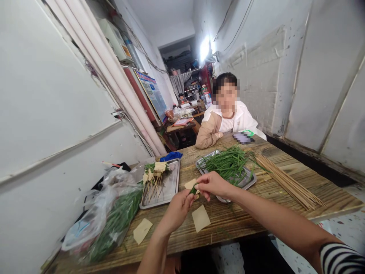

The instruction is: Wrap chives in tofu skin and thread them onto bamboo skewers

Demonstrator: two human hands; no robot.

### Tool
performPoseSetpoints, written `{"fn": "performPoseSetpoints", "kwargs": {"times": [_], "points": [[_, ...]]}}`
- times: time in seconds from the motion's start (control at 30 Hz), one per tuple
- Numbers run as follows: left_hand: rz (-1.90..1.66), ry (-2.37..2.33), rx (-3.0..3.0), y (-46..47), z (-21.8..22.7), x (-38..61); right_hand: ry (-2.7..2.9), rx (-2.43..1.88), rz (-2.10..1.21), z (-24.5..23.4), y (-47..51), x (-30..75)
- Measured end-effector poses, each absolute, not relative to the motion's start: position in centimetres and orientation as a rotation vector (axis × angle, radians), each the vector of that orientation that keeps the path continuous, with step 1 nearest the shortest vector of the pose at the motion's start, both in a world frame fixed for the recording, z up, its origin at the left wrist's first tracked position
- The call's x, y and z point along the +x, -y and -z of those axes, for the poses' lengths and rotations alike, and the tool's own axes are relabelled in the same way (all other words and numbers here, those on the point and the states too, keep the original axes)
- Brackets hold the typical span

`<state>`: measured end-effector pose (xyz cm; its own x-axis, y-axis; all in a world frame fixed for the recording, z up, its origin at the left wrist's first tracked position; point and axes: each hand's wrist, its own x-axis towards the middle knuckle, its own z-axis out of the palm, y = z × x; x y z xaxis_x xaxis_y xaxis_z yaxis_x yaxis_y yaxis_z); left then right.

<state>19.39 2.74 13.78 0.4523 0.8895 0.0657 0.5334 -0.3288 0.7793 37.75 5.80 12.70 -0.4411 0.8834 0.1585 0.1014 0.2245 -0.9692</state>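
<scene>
My left hand point(178, 209) and my right hand point(213, 184) meet above the wooden table point(285, 201), both pinched on a pale tofu-skin sheet point(190, 185) wrapped round a few green chive stalks. Two more flat tofu-skin squares lie on the table below: one point(200, 218) right under my hands, another point(142, 230) to the left. A steel tray point(171, 186) at the left holds several finished skewered rolls point(155, 173). A second steel tray point(248, 180) behind my right hand holds a heap of loose chives point(228, 163).
A bundle of bamboo skewers point(288, 182) lies at the right of the table. A plastic bag with more chives point(111, 217) sits at the left edge. A person in a white jacket point(228, 121) sits at the far end. A blue cloth point(171, 156) lies behind the left tray.
</scene>
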Motion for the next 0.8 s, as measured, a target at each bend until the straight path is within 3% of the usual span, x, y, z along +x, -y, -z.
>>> {"fn": "performPoseSetpoints", "kwargs": {"times": [0.13,0.27,0.37,0.47,0.6,0.8], "points": [[-0.548,-1.176,1.998,-2.9,-13.7,18.6,2.286,-0.808,-0.391,-13.3,-5.0,38.3],[-0.498,-1.105,1.902,-2.4,-13.8,18.1,2.627,-0.657,0.030,-12.8,-4.0,37.3],[-0.455,-1.055,1.835,-1.6,-13.1,17.7,2.718,-0.609,0.130,-11.0,-3.3,37.0],[-0.518,-1.118,1.872,-0.8,-11.0,17.4,2.714,-0.548,0.030,-8.7,-2.8,37.3],[-0.782,-1.274,1.960,-0.1,-6.4,16.7,2.586,-0.662,-0.140,-5.4,-2.7,37.5],[-1.138,-1.121,2.322,0.9,-1.9,15.3,2.569,-0.606,0.045,-2.2,-3.2,37.0]]}}
